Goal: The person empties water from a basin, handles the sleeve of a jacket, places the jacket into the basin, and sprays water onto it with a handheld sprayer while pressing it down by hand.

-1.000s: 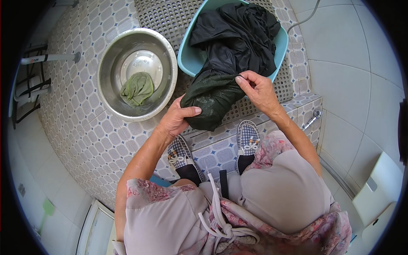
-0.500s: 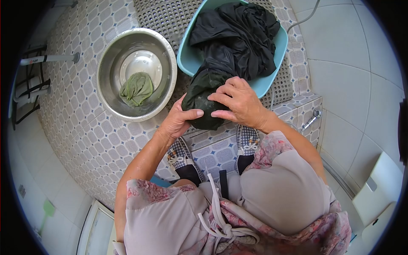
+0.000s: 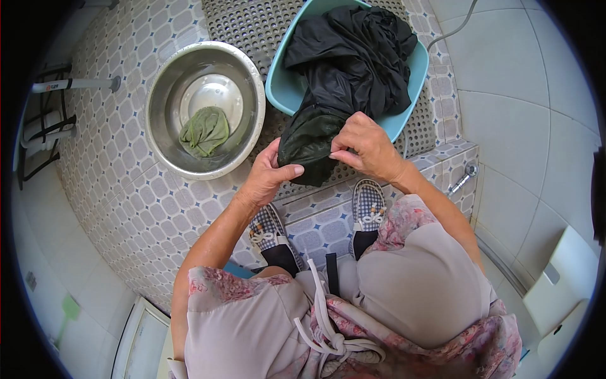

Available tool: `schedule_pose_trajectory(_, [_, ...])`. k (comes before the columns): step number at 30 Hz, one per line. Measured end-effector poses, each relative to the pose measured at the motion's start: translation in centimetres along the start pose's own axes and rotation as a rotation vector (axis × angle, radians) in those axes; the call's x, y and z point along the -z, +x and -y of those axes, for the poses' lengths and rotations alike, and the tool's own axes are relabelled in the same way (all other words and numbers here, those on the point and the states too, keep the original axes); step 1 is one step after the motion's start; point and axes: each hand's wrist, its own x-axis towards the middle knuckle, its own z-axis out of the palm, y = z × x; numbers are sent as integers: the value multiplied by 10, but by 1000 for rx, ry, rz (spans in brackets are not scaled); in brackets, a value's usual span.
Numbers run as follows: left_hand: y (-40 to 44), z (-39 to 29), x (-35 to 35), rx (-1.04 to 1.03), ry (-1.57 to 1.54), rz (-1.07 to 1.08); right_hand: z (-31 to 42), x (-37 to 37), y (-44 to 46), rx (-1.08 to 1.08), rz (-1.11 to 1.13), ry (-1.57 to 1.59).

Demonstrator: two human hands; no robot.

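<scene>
A dark wet garment [image 3: 347, 57] lies bunched in a light blue basin [image 3: 285, 91], and its dark green part [image 3: 309, 144] hangs over the near rim. My left hand [image 3: 264, 175] grips the left edge of that part, thumb on top. On its right side, my right hand [image 3: 366, 148] pinches the cloth between thumb and fingers. To the left stands a round metal basin [image 3: 158, 120] with a crumpled green cloth [image 3: 204, 131] at its bottom.
A perforated grey mat [image 3: 243, 25] lies beneath the blue basin, beside a low tiled ledge [image 3: 435, 165]. A metal valve [image 3: 464, 177] is at the right. My checked shoes [image 3: 368, 205] are below the hands. A grey hose [image 3: 456, 28] runs along the right wall.
My right hand first moved left onto the green cloth, then closed in a pinch on its right side. The hanging cloth has changed shape and sits slightly higher.
</scene>
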Motion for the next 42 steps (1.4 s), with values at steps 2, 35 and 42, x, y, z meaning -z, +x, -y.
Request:
schedule_pose_trajectory(2, [0,1,1,-6,-28,-2,-4,5,0,4,33,28])
schedule_pose_trajectory(35, [9,2,14,64,-304,-50,-16,22,-3,-45,132,130])
schedule_pose_trajectory(42, [4,-2,0,52,-119,-32,21,5,7,-112,-7,12])
